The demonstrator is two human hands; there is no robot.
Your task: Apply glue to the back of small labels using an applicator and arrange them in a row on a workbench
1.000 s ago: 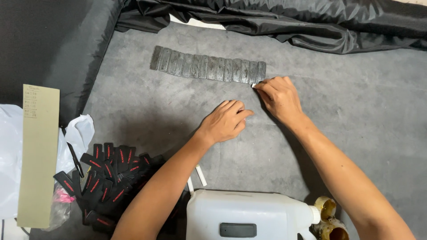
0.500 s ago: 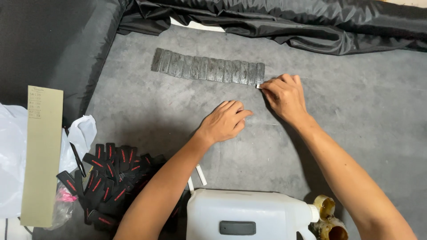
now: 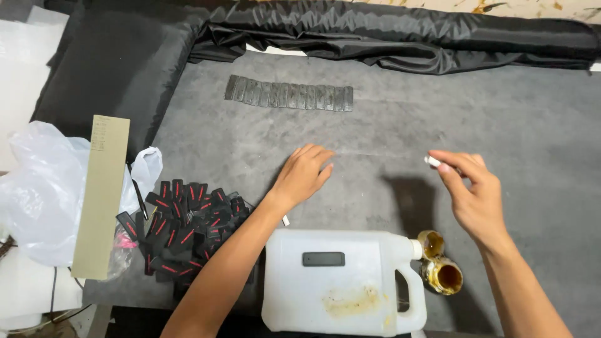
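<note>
Chalk (image 3: 433, 162) sits pinched between thumb and fingertips of the right hand (image 3: 471, 194), which hangs above the grey cloth (image 3: 513, 125). Just left of it, the left hand (image 3: 302, 175) lies flat, fingers together, pressing the cloth beside a faint chalk line (image 3: 369, 154). Judging by this, marking is under way; another line calls for a steady stroke. Beyond both hands lies a row of dark strips (image 3: 289, 95).

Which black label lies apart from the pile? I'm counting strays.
The black rectangular label on the white plastic jug; the rest sit heaped in the red-striped pile.
</note>
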